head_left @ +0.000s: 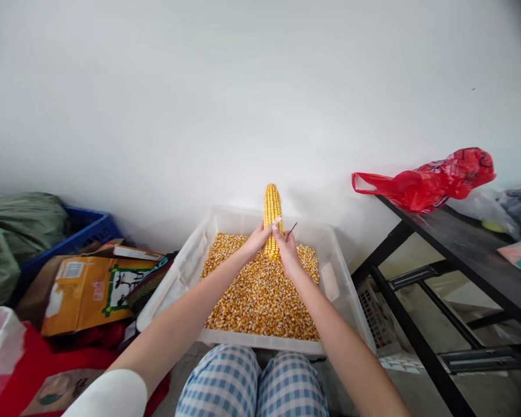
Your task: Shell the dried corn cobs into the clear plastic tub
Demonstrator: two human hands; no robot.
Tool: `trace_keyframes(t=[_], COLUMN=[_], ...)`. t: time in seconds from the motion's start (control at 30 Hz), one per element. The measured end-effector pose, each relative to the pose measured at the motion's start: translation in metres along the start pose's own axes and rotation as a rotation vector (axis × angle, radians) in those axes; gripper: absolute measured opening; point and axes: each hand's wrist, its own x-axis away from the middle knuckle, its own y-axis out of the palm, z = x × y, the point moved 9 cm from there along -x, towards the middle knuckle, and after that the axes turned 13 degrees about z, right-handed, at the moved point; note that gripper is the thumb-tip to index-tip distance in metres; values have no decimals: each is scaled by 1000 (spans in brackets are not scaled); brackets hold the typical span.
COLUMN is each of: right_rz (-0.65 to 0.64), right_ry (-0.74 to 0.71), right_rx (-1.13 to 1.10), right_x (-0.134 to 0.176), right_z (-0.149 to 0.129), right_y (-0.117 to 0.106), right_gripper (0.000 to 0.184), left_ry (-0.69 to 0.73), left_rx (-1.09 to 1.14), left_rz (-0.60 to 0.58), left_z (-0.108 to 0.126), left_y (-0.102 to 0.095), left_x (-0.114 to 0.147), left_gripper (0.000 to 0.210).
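A yellow ear of corn (272,202) stands nearly upright over a translucent plastic bin (347,284), its rows of kernels looking full on the side I see. My left hand (259,237) is closed around the ear's lower left side. On the other side, my right hand (286,246) presses its thumb against the ear. A thin dark rod (292,227) sticks out of the right hand's fingers, pointing up and right; its other end is hidden. Beneath both hands, loose corn kernels (260,298) spread across the bin's bottom.
Behind the bin rises a white wall (243,104). At right stands a black metal-framed table (460,243) with a red plastic bag (434,179) on it. An orange cardboard box (87,289), a blue crate (99,229) and green cloth-like material (21,231) crowd the left.
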Motion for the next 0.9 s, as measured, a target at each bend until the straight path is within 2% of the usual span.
trace_keyframes(t=[0.1,0.2,0.3,0.4,0.5,0.57,0.67,0.8,0.9], right_rz=[11,-21,-43,-36,-65,-114,-193,-200,-221], right_ry=[-26,2,1,-8,-46,-123,-314,-555,-687], right_rx=[-33,-61,-47,-18,49,134,372,806,985], right_x=[-6,-8,-8,-4,3,8,16,20,24], right_z=[-4,-1,1,3,4,1,-10,-28,-38], right_y=[-6,-8,-6,-5,0,5,11,9,11], right_gripper=[40,45,49,52,52,51,50,51,47], left_ry=[-38,-14,-56,-106,-120,-167,-186,-41,9], left_rx=[17,8,16,131,230,276,342,296,216], left_rz=[-178,-342,-404,-301,-103,4,62,138,154], left_z=[-2,6,4,-2,-9,-14,-12,9,20], left_y=[15,19,17,11,0,-7,-15,-32,-39], left_x=[13,24,26,16,6,4,4,1,1], left_gripper=[53,59,60,50,47,43,38,44,48])
